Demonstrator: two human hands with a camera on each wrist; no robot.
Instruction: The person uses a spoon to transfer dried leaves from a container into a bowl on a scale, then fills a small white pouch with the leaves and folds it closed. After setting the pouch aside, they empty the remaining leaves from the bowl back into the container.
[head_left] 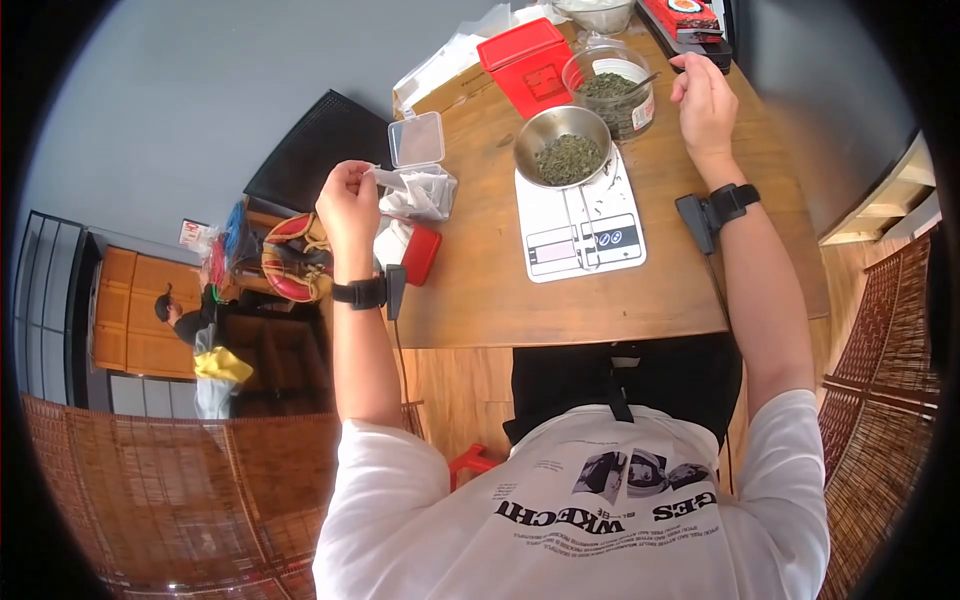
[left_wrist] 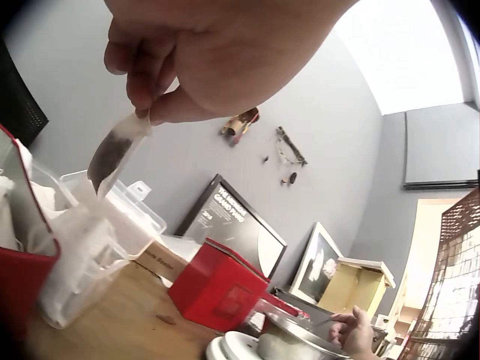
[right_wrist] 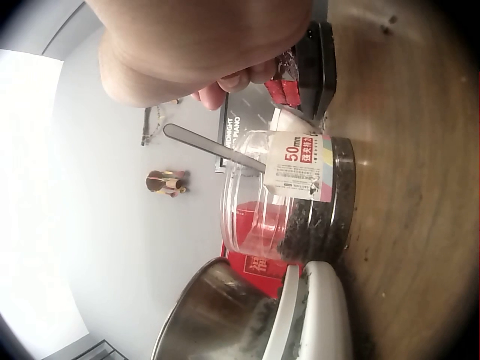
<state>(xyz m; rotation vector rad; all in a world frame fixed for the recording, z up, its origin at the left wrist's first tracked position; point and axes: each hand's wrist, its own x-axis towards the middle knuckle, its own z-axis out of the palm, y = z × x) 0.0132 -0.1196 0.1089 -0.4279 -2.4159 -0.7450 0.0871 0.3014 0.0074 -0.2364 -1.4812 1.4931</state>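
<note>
My left hand [head_left: 360,175] is raised off the table's left edge and pinches a small white tea bag [head_left: 386,179] between thumb and fingers. In the left wrist view the hand [left_wrist: 146,111] holds the translucent bag [left_wrist: 112,154], which has dark contents, above a clear plastic box [left_wrist: 112,217] of white bags. That box [head_left: 420,190] stands with its lid up. My right hand [head_left: 684,82] hovers with loosely curled fingers beside a clear jar of tea leaves [head_left: 615,95]. A spoon handle [right_wrist: 210,146] sticks out of the jar [right_wrist: 300,199], just under the hand [right_wrist: 229,82], untouched.
A metal bowl [head_left: 568,150] of tea leaves sits on a white scale [head_left: 580,225] mid-table. A red box [head_left: 528,62] stands behind it, and a red-lidded container [head_left: 415,250] near the table's left edge [head_left: 400,330]. Woven screens flank the seat.
</note>
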